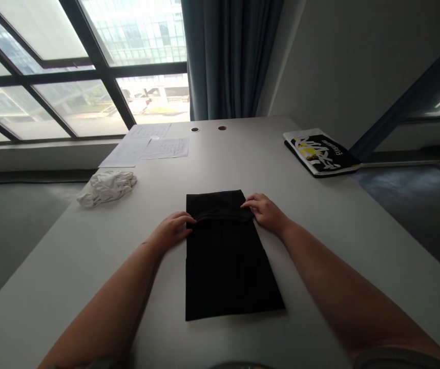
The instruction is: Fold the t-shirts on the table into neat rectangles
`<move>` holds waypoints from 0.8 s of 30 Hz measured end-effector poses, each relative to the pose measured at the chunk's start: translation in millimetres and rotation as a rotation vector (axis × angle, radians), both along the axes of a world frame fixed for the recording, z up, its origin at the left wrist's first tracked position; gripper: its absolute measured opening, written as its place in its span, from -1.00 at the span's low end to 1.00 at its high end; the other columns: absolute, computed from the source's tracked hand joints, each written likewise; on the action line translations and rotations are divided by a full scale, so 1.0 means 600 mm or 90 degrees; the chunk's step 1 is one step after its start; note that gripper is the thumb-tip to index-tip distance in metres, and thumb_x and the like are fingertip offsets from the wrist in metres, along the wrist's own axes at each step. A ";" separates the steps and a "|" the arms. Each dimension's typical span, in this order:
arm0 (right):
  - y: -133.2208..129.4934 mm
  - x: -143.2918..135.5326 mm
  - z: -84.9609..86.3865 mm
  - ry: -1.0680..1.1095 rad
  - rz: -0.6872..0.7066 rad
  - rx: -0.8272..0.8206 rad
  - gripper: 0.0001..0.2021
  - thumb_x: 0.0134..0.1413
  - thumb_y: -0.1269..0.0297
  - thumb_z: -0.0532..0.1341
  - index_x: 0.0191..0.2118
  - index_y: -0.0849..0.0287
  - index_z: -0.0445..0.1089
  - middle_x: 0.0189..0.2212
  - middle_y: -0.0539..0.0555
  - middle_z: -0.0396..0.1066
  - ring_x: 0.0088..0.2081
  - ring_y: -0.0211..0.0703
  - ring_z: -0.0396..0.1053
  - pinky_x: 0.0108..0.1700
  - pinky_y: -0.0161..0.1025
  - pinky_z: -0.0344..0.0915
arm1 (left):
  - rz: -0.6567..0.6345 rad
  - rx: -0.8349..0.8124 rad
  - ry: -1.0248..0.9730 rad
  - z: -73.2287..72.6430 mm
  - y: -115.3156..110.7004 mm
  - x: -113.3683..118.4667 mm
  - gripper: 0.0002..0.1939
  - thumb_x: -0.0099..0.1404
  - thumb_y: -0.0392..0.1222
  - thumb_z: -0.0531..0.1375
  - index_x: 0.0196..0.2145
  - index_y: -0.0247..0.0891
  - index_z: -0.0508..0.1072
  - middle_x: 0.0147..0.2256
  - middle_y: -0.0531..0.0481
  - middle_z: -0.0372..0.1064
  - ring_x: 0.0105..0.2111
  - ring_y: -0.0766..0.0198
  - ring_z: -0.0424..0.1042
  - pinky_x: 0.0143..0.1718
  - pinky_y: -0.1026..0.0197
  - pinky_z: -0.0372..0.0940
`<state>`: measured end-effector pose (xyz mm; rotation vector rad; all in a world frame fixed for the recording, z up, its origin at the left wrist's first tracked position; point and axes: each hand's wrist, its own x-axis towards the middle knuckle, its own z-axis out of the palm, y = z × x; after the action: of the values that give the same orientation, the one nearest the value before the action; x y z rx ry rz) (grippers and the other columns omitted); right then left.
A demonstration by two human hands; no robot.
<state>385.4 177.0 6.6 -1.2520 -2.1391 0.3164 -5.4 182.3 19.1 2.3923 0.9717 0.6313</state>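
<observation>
A black folded garment (227, 271) lies as a long, flat rectangle on the white table (220, 169) in front of me. Its far part carries a short turned-over flap with a slightly wavy edge. At the left end of that edge, my left hand (171, 230) pinches the fabric between thumb and fingers. My right hand (266, 211) grips the flap's right end, a little farther from me, with the fingertips on top of the cloth. What kind of garment it is cannot be made out.
A crumpled white cloth (108, 187) sits near the left edge. Several printed paper sheets (166, 148) lie beyond it. On the far right is a folded stack of fabric with a black, white and yellow print (319, 152). Windows and a dark curtain (231, 61) stand behind the table.
</observation>
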 end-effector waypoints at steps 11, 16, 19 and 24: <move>0.006 -0.047 -0.033 -0.171 -0.031 -0.094 -0.43 0.37 0.13 0.11 0.43 0.08 0.22 0.45 0.23 0.10 0.46 0.20 0.01 0.43 0.27 0.01 | 0.045 0.058 0.133 -0.020 0.015 0.049 -0.47 0.53 -0.02 0.05 0.39 -0.09 0.28 0.45 -0.09 0.08 0.46 -0.03 0.02 0.45 -0.19 0.03; 0.009 -0.034 -0.032 -0.119 -0.094 -0.045 -0.51 0.37 0.12 0.10 0.31 0.13 0.37 0.33 0.28 0.29 0.35 0.16 0.22 0.37 0.15 0.16 | -0.003 0.066 0.172 -0.021 0.012 0.026 -0.60 0.55 -0.03 0.03 0.20 0.00 0.51 0.43 0.00 0.14 0.44 -0.03 0.07 0.45 -0.24 0.00; 0.001 -0.013 -0.008 -0.033 -0.186 0.022 -0.68 0.33 0.24 0.09 0.01 0.15 0.54 -0.02 0.25 0.51 0.02 0.08 0.47 0.15 0.01 0.38 | 0.017 0.100 0.127 -0.003 0.014 0.022 -0.61 0.57 -0.01 -0.01 0.07 -0.05 0.59 0.35 -0.01 0.29 0.38 0.03 0.20 0.43 -0.20 0.07; -0.033 -0.017 0.010 -0.065 -0.145 -0.056 -0.83 0.25 0.30 0.18 -0.14 0.14 0.52 -0.26 0.11 0.54 -0.23 -0.03 0.47 -0.07 -0.11 0.38 | 0.083 0.156 0.099 0.014 0.029 0.084 -0.58 0.58 -0.01 -0.03 0.21 -0.07 0.48 0.33 -0.04 0.30 0.36 0.07 0.22 0.42 -0.14 0.11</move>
<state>374.9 157.3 12.9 -1.5757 -2.0592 0.2552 44.8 199.5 27.5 2.6401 1.1842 0.6525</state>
